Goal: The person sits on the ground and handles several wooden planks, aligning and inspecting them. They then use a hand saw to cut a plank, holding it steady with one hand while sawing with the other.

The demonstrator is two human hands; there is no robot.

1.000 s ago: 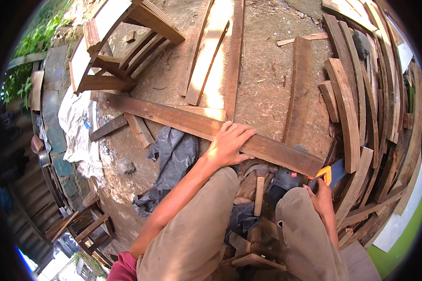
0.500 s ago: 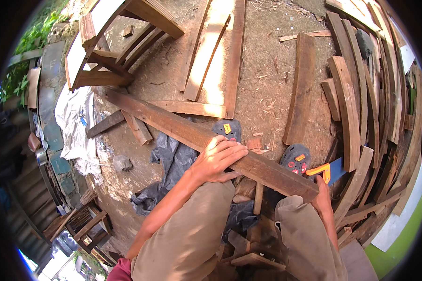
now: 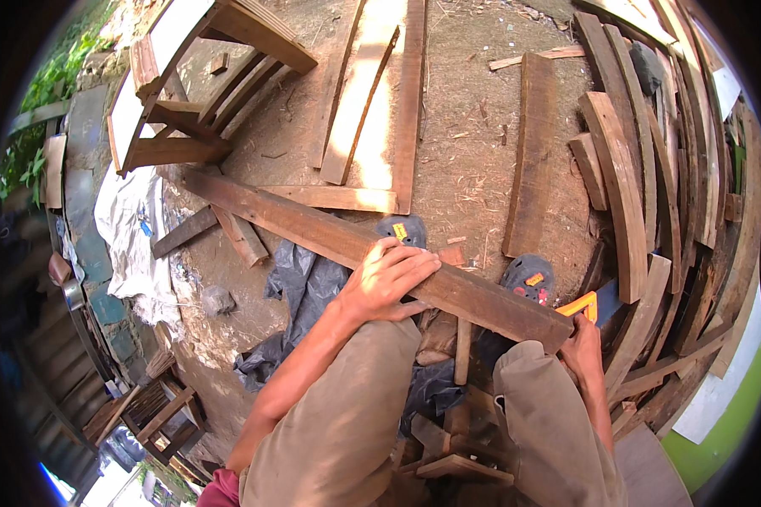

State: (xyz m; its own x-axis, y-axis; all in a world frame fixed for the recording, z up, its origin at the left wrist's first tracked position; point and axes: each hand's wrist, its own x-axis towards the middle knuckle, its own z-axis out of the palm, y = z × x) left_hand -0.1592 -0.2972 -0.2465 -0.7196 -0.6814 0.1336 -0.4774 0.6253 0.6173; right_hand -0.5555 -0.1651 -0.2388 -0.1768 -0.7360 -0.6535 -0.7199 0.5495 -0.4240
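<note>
- Where the ground (image 3: 473, 135) spreads widest, it is bare packed dirt scattered with sawdust and chips, and it bears everything else in view.
- Curved and straight planks (image 3: 643, 169) are stacked along the right side, overlapping each other toward the rim.
- A wooden chair frame (image 3: 203, 93) lies tipped on the dirt at upper left, beside a white sheet (image 3: 131, 228).
- The long plank (image 3: 330, 232) runs diagonally from left of centre down to the right, across the person's knees; its right end sits just beside the right hand.
- A pale frame of boards (image 3: 372, 101) lies flat on the dirt beyond the long plank, with a short dark board (image 3: 533, 152) to its right.
- Black plastic sheeting (image 3: 304, 287) is crumpled under the plank near the left knee.
- The left hand (image 3: 389, 279) lies flat on top of the long plank, fingers spread and pressing down, not wrapped around it.
- The right hand (image 3: 583, 351) is closed around the handle of an orange-handled tool (image 3: 579, 306) at the plank's right end; the tool's working part is hidden.
- Two sandalled feet (image 3: 528, 279) rest on the dirt just past the plank.
- No container shows among these things.
</note>
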